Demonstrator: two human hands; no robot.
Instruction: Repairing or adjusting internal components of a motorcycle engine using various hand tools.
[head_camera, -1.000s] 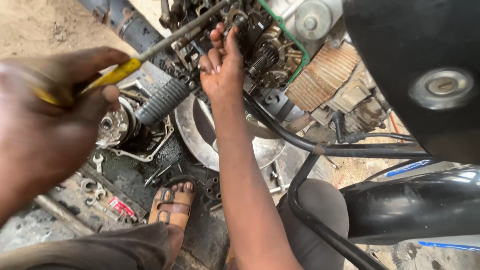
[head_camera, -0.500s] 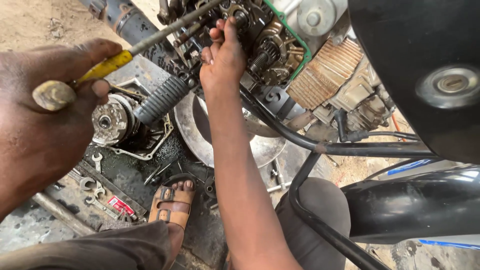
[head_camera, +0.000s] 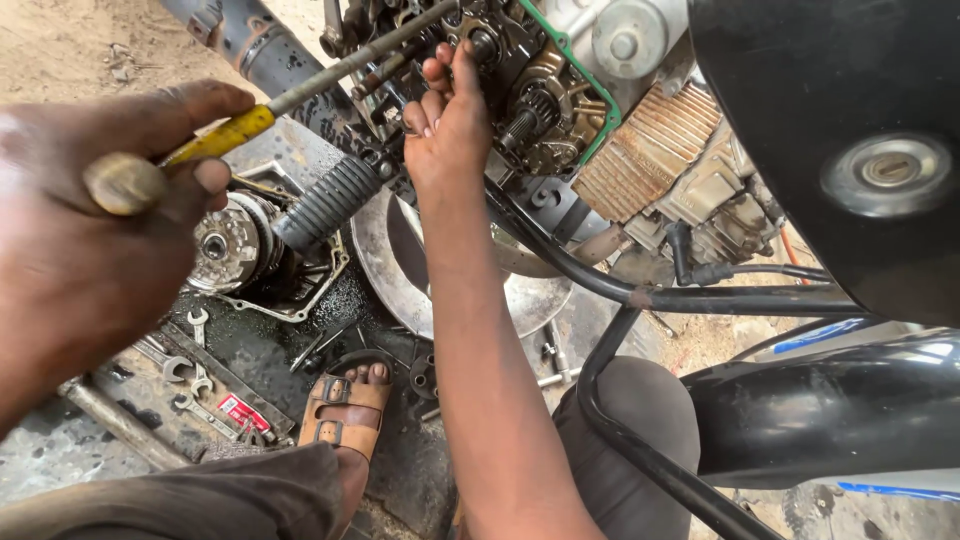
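Up close, left hand (head_camera: 110, 230) grips the screwdriver (head_camera: 300, 90); right hand (head_camera: 450, 125) fingertips touch the open engine (head_camera: 530, 90).

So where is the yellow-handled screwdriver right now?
In the head view, upper left: the left hand grips the yellow-handled screwdriver, its shaft slanting up-right into the open engine just above the right hand.
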